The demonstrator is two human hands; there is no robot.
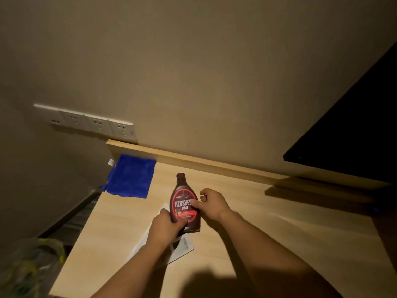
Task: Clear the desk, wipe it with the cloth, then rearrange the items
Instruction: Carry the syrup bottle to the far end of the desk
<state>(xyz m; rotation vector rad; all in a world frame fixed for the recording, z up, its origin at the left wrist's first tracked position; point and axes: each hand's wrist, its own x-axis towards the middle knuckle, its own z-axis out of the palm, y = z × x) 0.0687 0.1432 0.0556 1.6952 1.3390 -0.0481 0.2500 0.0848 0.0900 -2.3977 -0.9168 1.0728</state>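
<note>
A brown Hershey's syrup bottle (184, 198) is held over the light wooden desk (247, 222), cap pointing away from me. My left hand (165, 227) grips its lower part. My right hand (211, 203) touches its right side with thumb and fingers. Under the bottle and my left hand lies a flat white item (182, 247), mostly hidden. A blue cloth (131, 177) lies folded at the desk's far left corner, hanging slightly over the edge.
A dark monitor (354, 134) stands at the right, over the desk's back ledge. A row of white wall sockets (90, 123) sits above the left corner. A bin with a yellowish plastic bag (28, 265) is on the floor at the left.
</note>
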